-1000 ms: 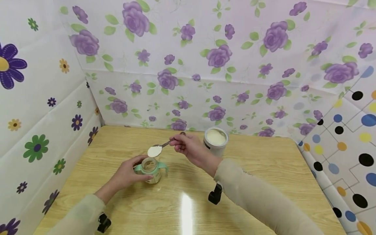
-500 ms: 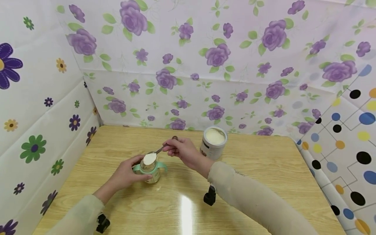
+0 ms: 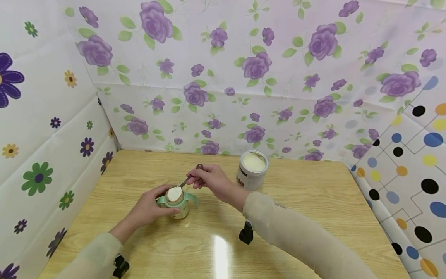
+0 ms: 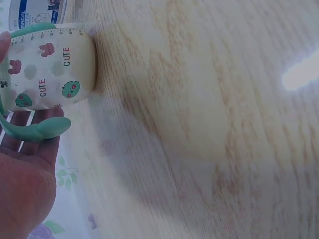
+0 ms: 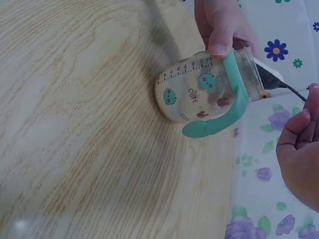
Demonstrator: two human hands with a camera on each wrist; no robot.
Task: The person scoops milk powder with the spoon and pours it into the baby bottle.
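My left hand [image 3: 148, 207] is curled around the small baby bottle [image 3: 177, 204], which stands upright on the wooden counter [image 3: 313, 201], a little left of the middle. The thumb presses on its side just under the green collar, and the other fingers are behind it. My right hand [image 3: 209, 180] pinches the thin handle of a metal spoon [image 3: 184, 182] between the thumb and the fingers. The bowl of the spoon is heaped with white powder [image 3: 174, 192] and sits right over the open mouth of the bottle, maybe touching the rim; I cannot tell this for sure.

I think the bottle is light, because almost nothing is in it, so it can tip or slide on the shiny counter if the spoon knocks it. The wall looks like stiff, smooth plastic with printed pictures and a measuring scale, and two soft-looking green handles come out from the collar. The best place to hold is the body under the collar, as I do now. The mouth is narrow, hardly wider than the spoon, so the powder can spill easily.

The open tin [image 3: 252, 169] of the same white powder stands further back and to the right, well apart from the bottle.
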